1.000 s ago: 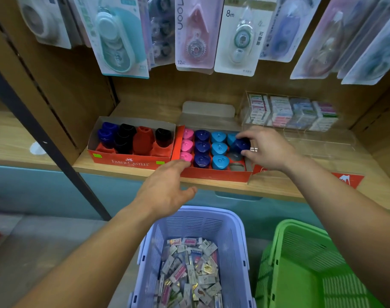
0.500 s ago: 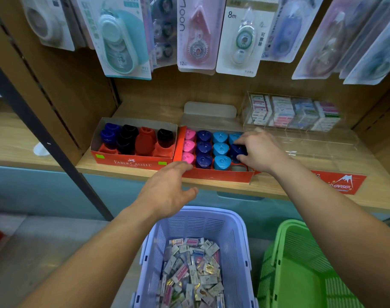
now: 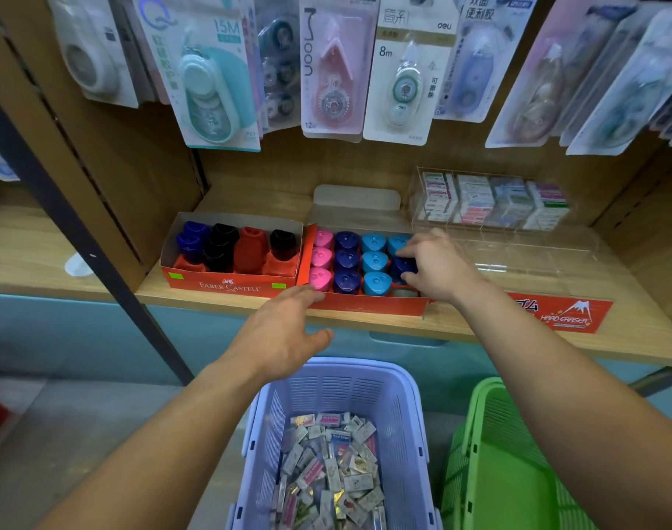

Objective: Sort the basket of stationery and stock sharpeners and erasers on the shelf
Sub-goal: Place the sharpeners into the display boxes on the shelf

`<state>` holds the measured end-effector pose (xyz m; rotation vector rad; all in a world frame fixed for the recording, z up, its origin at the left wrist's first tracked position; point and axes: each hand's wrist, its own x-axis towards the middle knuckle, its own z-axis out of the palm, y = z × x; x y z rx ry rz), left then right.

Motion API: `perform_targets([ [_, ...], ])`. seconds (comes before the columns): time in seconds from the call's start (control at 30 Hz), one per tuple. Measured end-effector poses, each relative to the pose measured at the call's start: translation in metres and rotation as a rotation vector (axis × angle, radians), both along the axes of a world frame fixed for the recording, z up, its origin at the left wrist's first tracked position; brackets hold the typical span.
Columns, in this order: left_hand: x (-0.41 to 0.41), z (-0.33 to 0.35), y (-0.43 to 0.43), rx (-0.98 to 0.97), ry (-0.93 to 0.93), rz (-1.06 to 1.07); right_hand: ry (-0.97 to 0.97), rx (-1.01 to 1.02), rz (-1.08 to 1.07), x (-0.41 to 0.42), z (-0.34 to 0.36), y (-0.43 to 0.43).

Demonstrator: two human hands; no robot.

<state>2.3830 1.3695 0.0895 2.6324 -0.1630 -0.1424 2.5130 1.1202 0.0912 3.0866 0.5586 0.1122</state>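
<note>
Two red display boxes stand on the wooden shelf (image 3: 460,327). The right box (image 3: 368,306) holds rows of pink, dark blue and light blue sharpeners. My right hand (image 3: 437,267) grips a dark blue sharpener (image 3: 403,267) in the box's right-hand column, in the middle row. An open slot (image 3: 405,292) lies just in front of it. My left hand (image 3: 284,330) reaches forward with straight fingers, its tips touching the front left corner of that box. Below, a lilac basket (image 3: 338,384) holds several wrapped erasers (image 3: 330,468).
The left red box (image 3: 231,285) holds blue, black and red sharpeners. A clear case (image 3: 495,204) with eraser packs stands at the back right, above a red eraser label (image 3: 564,313). A green basket (image 3: 498,453) sits right of the lilac one. Correction tape packs (image 3: 334,66) hang above.
My right hand has lowered the dark blue sharpener from above the box into the right-hand column. My left hand has edged forward to the box's front corner.
</note>
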Motion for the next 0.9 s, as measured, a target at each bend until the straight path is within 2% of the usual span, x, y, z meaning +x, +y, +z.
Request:
perform_targets([
  [0.1,0.001,0.000,0.000,-0.005,-0.003,-0.003,0.035,0.027,0.024,0.001,-0.003,-0.004],
  [0.3,-0.004,0.005,-0.006,-0.044,-0.049,0.008,0.014,0.270,0.008,-0.021,0.002,-0.010],
  [0.47,-0.030,0.008,-0.028,-0.054,-0.093,-0.067,-0.080,0.551,-0.069,-0.087,0.011,-0.043],
  [0.6,-0.063,-0.012,-0.068,-0.071,-0.001,-0.184,-0.066,0.710,-0.233,-0.164,-0.020,-0.104],
  [0.77,-0.109,-0.067,-0.141,0.008,0.146,-0.390,0.081,0.678,-0.530,-0.254,-0.103,-0.185],
  [0.9,-0.136,-0.116,-0.196,0.075,0.162,-0.464,0.493,0.513,-0.560,-0.295,-0.184,-0.211],
])
